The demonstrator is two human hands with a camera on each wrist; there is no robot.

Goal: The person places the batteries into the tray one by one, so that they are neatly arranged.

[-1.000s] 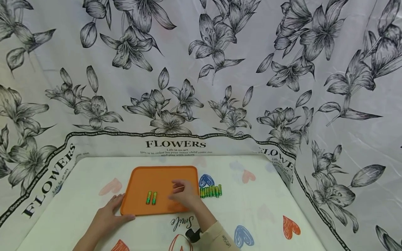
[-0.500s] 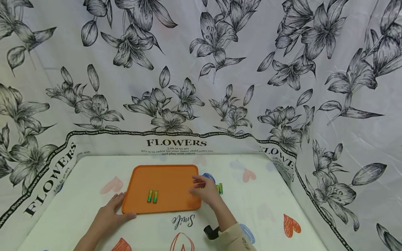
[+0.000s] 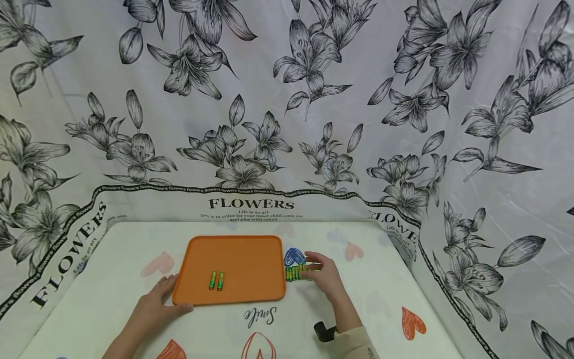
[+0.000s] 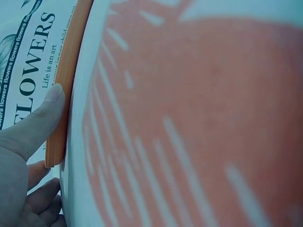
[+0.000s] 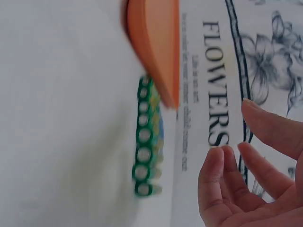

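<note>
My left hand [image 3: 158,306] holds the near left corner of an orange tray [image 3: 246,257]. In the left wrist view its thumb presses the tray's edge [image 4: 57,137] and the other fingers bend below the corner. Two green-and-yellow batteries [image 3: 216,280] lie side by side in the tray, left of its middle. Just right of the tray, a row of several matching batteries [image 3: 293,272] lies on the table. Over the right end of that row is my right hand [image 3: 326,275], its fingers loosely bent with nothing between them; it hides some batteries. The right wrist view shows their round ends [image 5: 143,135].
A white tablecloth [image 3: 376,279] printed with hearts and "Smile" covers the table. Behind and at both sides hangs a white curtain [image 3: 251,212] with black flower prints. A small black device [image 3: 324,331] sits at my right wrist.
My right hand has moved right, from above the tray to the right end of the battery row. The left hand stays at the tray corner, and the two batteries in the tray have not moved.
</note>
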